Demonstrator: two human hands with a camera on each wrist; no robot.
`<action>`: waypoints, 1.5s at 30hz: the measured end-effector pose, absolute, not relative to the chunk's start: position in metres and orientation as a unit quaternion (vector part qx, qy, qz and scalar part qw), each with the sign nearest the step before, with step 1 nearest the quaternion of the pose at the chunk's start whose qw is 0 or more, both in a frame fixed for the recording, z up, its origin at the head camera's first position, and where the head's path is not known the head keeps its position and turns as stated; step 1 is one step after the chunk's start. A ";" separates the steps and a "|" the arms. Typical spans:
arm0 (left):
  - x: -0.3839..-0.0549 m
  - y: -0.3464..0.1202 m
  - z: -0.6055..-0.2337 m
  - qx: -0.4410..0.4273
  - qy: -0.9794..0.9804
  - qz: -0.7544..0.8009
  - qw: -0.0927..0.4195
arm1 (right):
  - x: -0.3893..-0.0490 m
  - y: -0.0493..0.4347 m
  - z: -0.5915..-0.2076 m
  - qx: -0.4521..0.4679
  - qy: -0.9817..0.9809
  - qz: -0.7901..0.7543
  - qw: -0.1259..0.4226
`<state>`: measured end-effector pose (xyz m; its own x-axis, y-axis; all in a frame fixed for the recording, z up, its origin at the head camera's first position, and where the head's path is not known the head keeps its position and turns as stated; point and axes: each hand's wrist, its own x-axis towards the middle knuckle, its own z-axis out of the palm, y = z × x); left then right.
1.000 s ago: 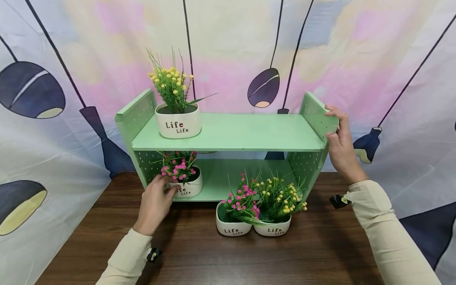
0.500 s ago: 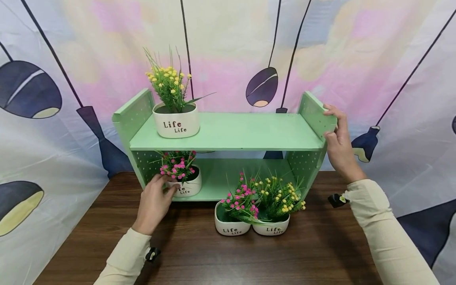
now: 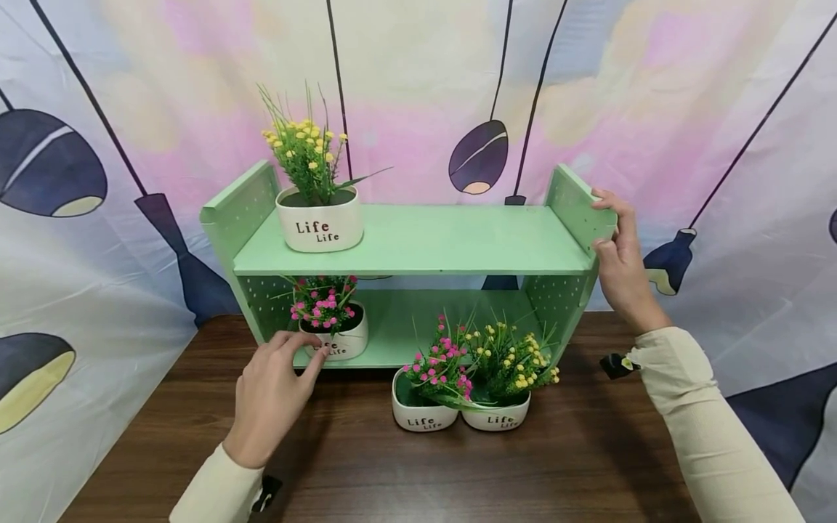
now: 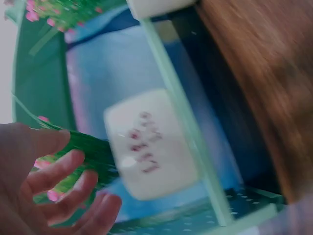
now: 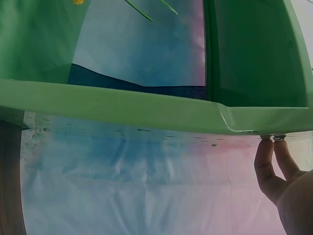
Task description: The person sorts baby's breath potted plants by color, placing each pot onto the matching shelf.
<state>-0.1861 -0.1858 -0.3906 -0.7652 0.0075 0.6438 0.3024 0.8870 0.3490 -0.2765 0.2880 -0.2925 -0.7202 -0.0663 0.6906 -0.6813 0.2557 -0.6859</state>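
Note:
My left hand (image 3: 271, 388) is just in front of a white pot with pink flowers (image 3: 346, 343), its fingers loosely bent. In the left wrist view the fingers (image 4: 88, 183) appear apart from that pot (image 4: 151, 147). The pot stands upright at the left of the lower level of a green two-level shelf (image 3: 418, 240). My right hand (image 3: 624, 269) holds the front corner of the shelf's right side panel, with fingertips (image 5: 265, 147) against its outer face in the right wrist view.
A white pot with yellow flowers (image 3: 320, 225) sits on the upper level, at the left. Two more pots, one with pink flowers (image 3: 425, 414) and one with yellow (image 3: 497, 418), stand side by side on the brown table (image 3: 418, 479). A patterned cloth (image 3: 418, 73) hangs behind.
My left hand has drawn back from the pink-flowered pot on the lower level, toward the lower left. The right hand keeps its place on the side panel. The view has shifted slightly.

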 end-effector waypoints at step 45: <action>-0.178 -0.107 -0.445 -0.228 -0.921 -0.293 0.118 | -0.278 0.288 -0.291 0.247 -0.741 0.560 0.277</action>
